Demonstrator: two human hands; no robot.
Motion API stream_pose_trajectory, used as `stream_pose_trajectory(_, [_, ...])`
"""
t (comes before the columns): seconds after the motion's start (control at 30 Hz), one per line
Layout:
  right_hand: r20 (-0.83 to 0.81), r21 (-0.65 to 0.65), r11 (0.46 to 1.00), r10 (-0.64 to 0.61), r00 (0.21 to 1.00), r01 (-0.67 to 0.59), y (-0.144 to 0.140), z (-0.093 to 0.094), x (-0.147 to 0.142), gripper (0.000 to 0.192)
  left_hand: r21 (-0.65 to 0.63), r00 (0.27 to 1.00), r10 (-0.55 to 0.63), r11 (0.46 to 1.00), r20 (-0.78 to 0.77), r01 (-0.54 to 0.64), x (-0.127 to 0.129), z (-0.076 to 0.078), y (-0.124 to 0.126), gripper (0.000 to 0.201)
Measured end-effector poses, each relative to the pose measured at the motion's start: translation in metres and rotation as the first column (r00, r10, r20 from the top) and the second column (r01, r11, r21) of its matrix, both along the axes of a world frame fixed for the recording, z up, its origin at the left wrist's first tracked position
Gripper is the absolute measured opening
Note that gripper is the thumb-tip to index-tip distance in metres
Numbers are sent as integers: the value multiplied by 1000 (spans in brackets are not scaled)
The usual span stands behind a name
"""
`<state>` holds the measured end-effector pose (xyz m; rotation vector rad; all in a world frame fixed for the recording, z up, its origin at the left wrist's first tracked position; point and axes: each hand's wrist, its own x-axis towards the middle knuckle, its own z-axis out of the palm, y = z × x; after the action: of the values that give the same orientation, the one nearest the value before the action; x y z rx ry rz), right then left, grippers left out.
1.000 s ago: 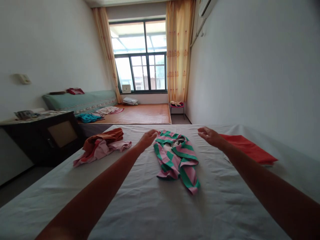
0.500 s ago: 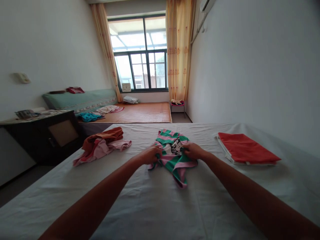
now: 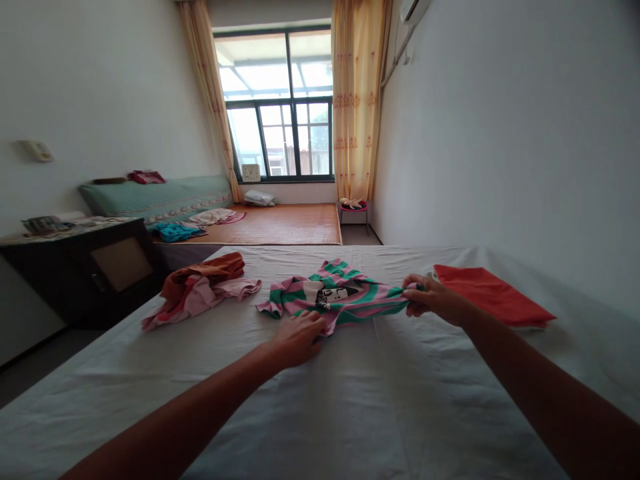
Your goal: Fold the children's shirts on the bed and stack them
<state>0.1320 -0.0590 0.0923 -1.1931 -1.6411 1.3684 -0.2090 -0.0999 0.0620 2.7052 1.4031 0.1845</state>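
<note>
Green-and-pink striped cloth garment (image 3: 375, 293) lies crumpled on wrinkled white sheet (image 3: 350, 413), between both hands. Right hand (image 3: 435, 298) pinches its narrow right end. Left hand (image 3: 297, 338) touches near edge, fingers bent; whether gripping, cannot tell. Folded red cloth (image 3: 493, 293) just beside right hand.

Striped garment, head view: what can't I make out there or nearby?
In the head view:
Striped garment: underside, hidden by its upper side.
Left hand: whether it grips, hidden by its own back.
Right hand: the edge it grasps, hidden by the hand itself.
Red folded cloth: inner layers, covered by its top.
Clock: time, too small to read.
Wall unit: upper part, cut off by the top edge.
</note>
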Motion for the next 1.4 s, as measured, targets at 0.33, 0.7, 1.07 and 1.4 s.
stream_pose_trajectory(0.33, [-601, 321, 932, 62, 797, 170, -15, 98, 20, 20, -99, 511, 128, 991, 850, -85, -58, 139, 25, 37])
stream_pose_trajectory(0.7, [-544, 370, 853, -121, 830, 367, 93, 109, -21, 15, 169, 252, -72, 907, 965, -387, -42, 170, 117, 25])
stream_pose_trajectory(1.07, [-316, 321, 826, -369, 874, 464, 130, 65, -9, 26, 351, 340, -353, 934, 872, 68, 52, 181, -5, 25])
stream_pose_trajectory(1.4, [356, 303, 939, -271, 894, 164, 94, -20, 45, 40, -67, 803, 111, 994, 586, -88, -46, 79, 80, 43])
